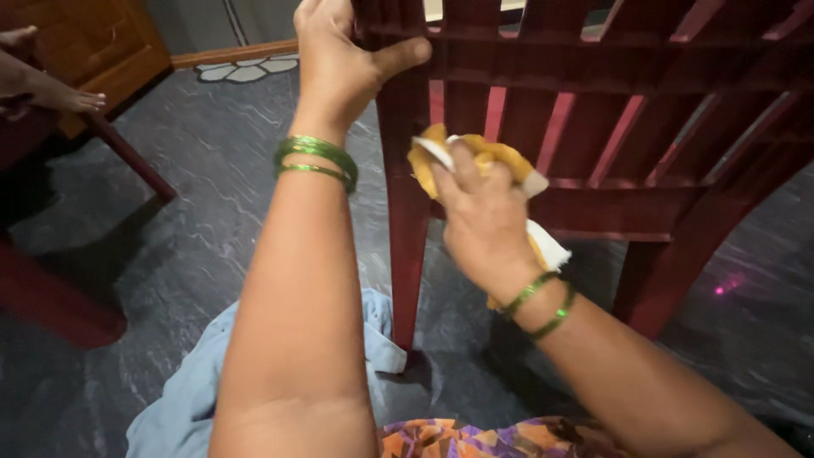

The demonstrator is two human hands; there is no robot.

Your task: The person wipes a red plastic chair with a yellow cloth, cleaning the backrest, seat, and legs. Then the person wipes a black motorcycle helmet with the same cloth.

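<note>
Dark red wood makes up the chair (593,102), tipped toward the person. The left hand (339,59) grips its frame at the top of a leg (405,212), fingers curled behind the wood and thumb stretched across the front. Below and to the right of it, the right hand (479,216) is closed around a bunched yellow and white cloth (492,157), pressing it against the slats beside that leg. Green bangles (315,159) circle both wrists. Under the arms, a pale blue fabric (182,399) lies on the grey floor (195,229).
</note>
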